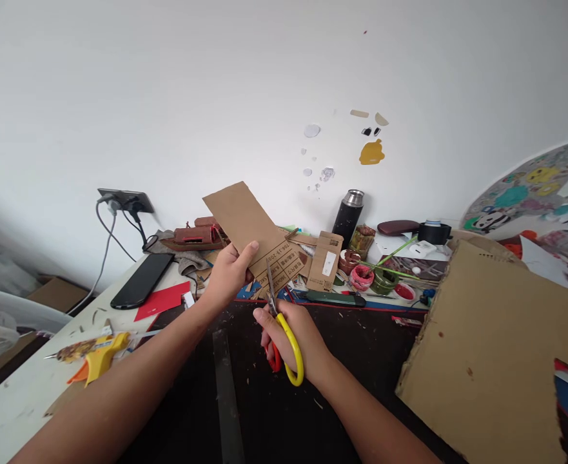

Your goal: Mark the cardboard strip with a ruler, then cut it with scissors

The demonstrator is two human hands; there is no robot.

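Cluttered craft desk [17,393], paint jars [362,277], yellow glue gun [100,356], cardboard sheet [496,341], wall socket [125,200]

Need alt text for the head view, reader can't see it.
Left hand holds a printed cardboard piece while the right hand works yellow-and-red scissors at its lower edge. Below lies a dark mat with a ruler; craft clutter, a black flask and a white wall stand behind.
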